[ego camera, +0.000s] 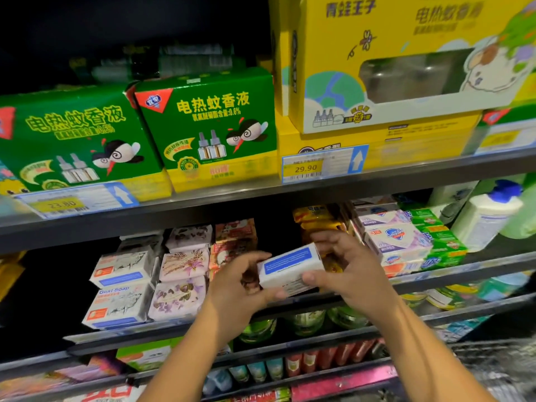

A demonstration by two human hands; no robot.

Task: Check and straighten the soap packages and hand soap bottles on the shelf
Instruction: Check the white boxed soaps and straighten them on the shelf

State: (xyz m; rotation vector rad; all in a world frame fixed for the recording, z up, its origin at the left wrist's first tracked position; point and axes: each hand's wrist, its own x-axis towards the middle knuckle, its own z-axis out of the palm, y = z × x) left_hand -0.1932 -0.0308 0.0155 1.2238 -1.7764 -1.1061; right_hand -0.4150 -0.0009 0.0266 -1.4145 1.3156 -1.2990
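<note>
A green mosquito-liquid box [72, 134] and a second green box [211, 123] are stood side by side on the top shelf [232, 195], and a large yellow windowed box [391, 33] is stacked on a flatter yellow box [420, 140] just to their right. Price tags reading 23.80 [78, 200] and 29.90 [322, 163] are fixed to that shelf's front edge, each marked with an upward arrow. Lower down, greenish jars [258, 329] are lined up, and a row of small tubes [304, 364] is set beneath them.
</note>
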